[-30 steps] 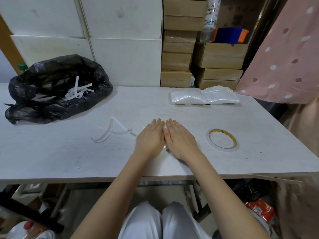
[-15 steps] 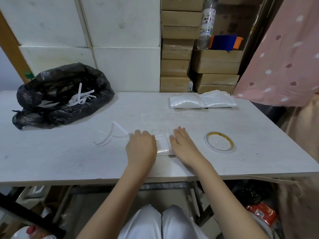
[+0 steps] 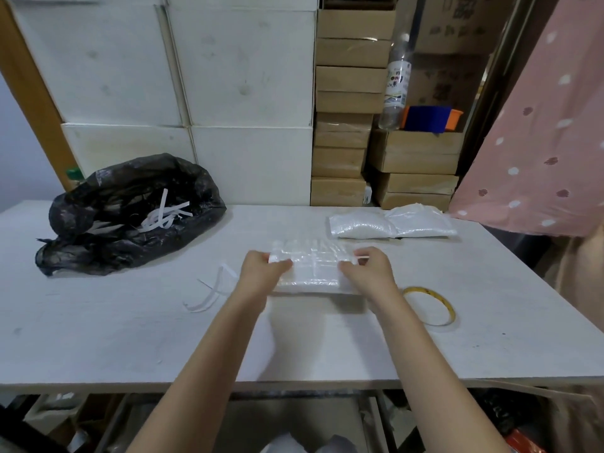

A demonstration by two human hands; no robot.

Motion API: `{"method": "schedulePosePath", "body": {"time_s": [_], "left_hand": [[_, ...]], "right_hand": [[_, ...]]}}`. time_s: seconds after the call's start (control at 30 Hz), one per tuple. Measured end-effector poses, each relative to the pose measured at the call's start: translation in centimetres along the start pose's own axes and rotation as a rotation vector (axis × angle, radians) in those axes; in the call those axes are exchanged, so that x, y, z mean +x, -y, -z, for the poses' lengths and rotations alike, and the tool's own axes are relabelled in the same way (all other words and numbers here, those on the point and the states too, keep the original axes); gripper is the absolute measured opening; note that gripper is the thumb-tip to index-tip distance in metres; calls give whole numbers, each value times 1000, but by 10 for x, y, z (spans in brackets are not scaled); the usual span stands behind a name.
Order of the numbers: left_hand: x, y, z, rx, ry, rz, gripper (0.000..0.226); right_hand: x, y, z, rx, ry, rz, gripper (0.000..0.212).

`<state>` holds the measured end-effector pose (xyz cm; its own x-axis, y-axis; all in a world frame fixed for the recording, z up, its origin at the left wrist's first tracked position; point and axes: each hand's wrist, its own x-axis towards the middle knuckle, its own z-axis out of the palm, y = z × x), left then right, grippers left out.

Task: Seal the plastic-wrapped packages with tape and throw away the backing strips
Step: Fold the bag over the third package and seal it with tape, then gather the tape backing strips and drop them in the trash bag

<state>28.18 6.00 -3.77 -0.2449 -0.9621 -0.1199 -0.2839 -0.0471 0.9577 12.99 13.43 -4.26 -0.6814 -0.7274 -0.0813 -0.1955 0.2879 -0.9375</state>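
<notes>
Head view, left hand (image 3: pixel 261 268) and right hand (image 3: pixel 369 268) fingers pinching package (image 3: pixel 312 264) ends above table (image 3: pixel 98 338)

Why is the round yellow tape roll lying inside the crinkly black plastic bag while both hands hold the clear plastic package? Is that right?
Not quite. The round yellow tape roll lies on the white table, beside the right hand, not in the crinkly black plastic bag; the bag holds white paper strips. The head view shows this. Both hands, left hand too, do hold the clear plastic package.

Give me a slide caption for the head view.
Both hands hold a plastic-wrapped package above the table.
</notes>
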Motion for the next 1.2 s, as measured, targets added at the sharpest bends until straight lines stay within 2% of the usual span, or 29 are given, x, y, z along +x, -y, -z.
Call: {"method": "schedulePosePath", "body": {"time_s": [0.1, 0.13, 0.17, 0.23, 0.3, 0.37, 0.43, 0.6, 0.73, 0.8, 0.9, 0.97, 1.03, 1.1, 1.2], "left_hand": [[46, -27, 9, 70, -100, -38, 13], [62, -32, 10, 134, -114, -19, 27], [74, -37, 11, 223, -118, -11, 31], [97, -40, 13, 438, -122, 5, 6], [117, -40, 13, 590, -104, 53, 24], [134, -38, 13, 643, -70, 60, 33], [149, -35, 9, 700, -58, 86, 33], [174, -26, 3, 692, -48, 84, 26], [187, -17, -1, 644, -44, 77, 28], [191, -11, -4, 640, -38, 49, 29], [190, -8, -4, 689, -25, 10, 31], [188, -14, 1, 727, -18, 14, 36], [184, -25, 15, 765, 9, 9, 40], [180, -38, 40, 797, 57, 14, 35], [160, -48, 89, 844, 120, 72, 26]], "right_hand": [[30, 36, -18, -110, -26, 113, 44], [40, 48, -26, -195, -34, 142, 42], [49, 57, -34, -282, -30, 154, 40], [70, 68, -51, -437, -12, 148, 38], [87, 71, -64, -532, 34, 122, 30], [102, 70, -72, -631, 56, 117, 10], [116, 69, -77, -705, 58, 119, 28], [137, 68, -90, -829, 36, 195, 33], [143, 66, -98, -901, 29, 230, 16], [147, 61, -101, -963, 39, 236, 26], [144, 58, -103, -1128, 50, 254, 26], [142, 60, -102, -1283, -6, 334, 29], [139, 67, -100, -1288, -32, 444, 28], [131, 80, -98, -1120, 115, 496, 27], [107, 97, -103, -843, 448, 417, 33]]}}
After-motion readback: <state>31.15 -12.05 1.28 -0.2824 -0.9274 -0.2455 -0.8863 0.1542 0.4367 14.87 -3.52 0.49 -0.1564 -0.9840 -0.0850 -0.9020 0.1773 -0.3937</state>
